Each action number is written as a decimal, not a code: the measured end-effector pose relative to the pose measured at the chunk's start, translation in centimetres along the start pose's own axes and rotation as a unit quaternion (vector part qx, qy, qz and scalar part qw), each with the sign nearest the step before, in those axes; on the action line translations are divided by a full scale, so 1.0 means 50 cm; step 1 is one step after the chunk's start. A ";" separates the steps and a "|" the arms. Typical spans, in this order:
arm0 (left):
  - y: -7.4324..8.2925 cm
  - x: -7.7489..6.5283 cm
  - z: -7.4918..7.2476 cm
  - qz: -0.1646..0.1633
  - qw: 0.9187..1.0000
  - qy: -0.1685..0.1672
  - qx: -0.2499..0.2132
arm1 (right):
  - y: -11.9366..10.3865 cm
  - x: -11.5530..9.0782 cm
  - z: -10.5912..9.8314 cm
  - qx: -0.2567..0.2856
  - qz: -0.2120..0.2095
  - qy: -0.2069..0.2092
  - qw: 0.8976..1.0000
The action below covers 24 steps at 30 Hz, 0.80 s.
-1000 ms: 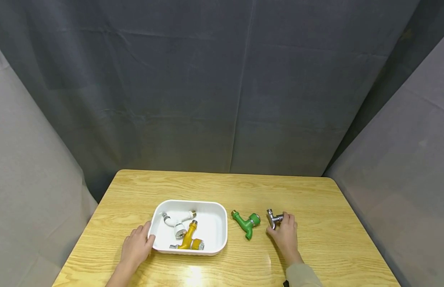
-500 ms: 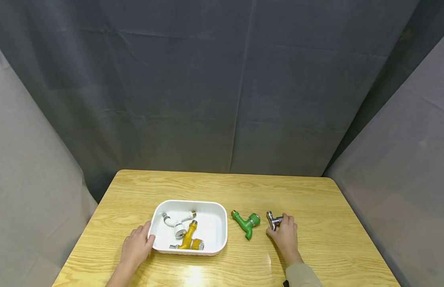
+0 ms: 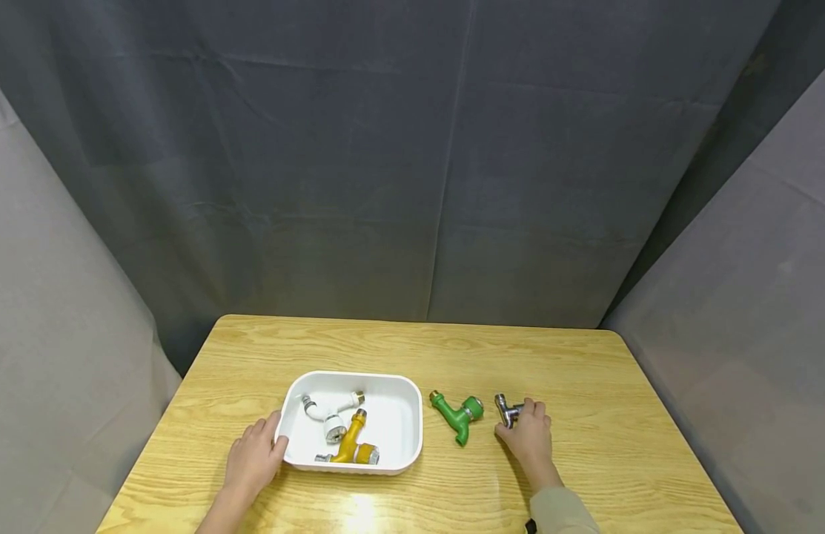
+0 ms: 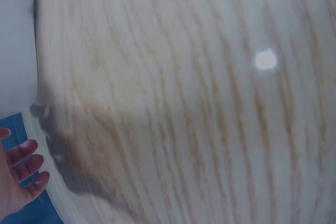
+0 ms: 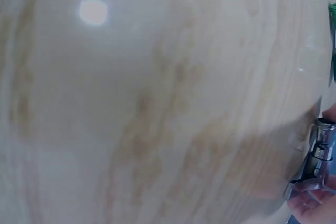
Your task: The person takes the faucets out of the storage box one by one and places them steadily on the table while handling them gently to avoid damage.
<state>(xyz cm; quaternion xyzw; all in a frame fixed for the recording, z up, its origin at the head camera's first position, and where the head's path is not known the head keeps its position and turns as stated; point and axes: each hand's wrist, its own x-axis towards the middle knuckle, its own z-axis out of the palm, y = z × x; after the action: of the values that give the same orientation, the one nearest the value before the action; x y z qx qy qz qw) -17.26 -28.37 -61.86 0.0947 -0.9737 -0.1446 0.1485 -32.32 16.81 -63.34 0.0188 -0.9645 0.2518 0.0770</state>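
My left hand (image 3: pixel 254 454) rests against the left side of a white tray (image 3: pixel 410 437), its thumb at the near left corner. Relaxed, slightly bent fingers (image 4: pixel 26 169) show in the left wrist view. Inside the tray are a white faucet (image 3: pixel 334 429) and a yellow faucet (image 3: pixel 348 445), close together. At the right, my right hand (image 3: pixel 532 441) holds a small silver faucet (image 3: pixel 507 411) between thumb and fingers, low over the table; the fingers hide one end of it. That silver faucet (image 5: pixel 319 156) also appears at the right wrist view's edge.
A green faucet (image 3: pixel 460 417) lies on the wooden table (image 3: pixel 385 345) between the tray and my right hand. Behind the table hangs a dark grey curtain (image 3: pixel 332 185), with lighter grey cloth (image 3: pixel 58 319) at both sides.
The silver faucet's upper end has come slightly nearer to me, and the right hand's fingertips have shifted a little the same way. My left hand and the tray stay in place.
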 end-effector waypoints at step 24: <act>-0.001 0.000 0.001 0.002 1.000 0.004 -0.003 | -0.029 0.005 -0.042 -0.015 0.019 -0.071 0.997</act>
<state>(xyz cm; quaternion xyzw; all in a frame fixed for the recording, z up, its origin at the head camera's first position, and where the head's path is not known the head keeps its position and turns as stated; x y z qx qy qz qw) -17.26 -28.39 -61.90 0.0924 -0.9729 -0.1467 0.1530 -32.19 16.59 -60.82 0.0172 -0.9714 0.2370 0.0042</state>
